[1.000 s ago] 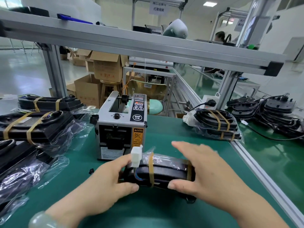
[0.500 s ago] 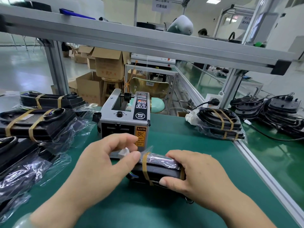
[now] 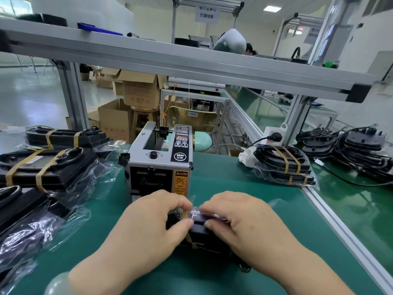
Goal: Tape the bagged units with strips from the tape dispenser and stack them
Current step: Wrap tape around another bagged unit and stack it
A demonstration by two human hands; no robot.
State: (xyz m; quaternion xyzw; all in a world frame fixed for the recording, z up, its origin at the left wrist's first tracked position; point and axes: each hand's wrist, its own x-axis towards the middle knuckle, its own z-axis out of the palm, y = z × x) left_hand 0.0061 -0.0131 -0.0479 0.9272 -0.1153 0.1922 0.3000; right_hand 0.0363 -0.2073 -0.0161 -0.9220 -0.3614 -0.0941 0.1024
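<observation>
One bagged unit [image 3: 198,229] near table [image 3: 255,188] front edge, just before tape dispenser [image 3: 159,160]. Our left hand [image 3: 148,226] pinches bag at tape strip [image 3: 185,213]; right hand [image 3: 240,222] curls round unit. We judge: strip being sealed; next, press flat, carry to stack [image 3: 282,165] at right edge.

Bright, even light falls from a ceiling panel [image 3: 272,8] and windows [image 3: 12,5] at left. Plastic bags [image 3: 32,233] catch white glare. Wide-angle distortion bends the edges, and the far background is soft.
</observation>
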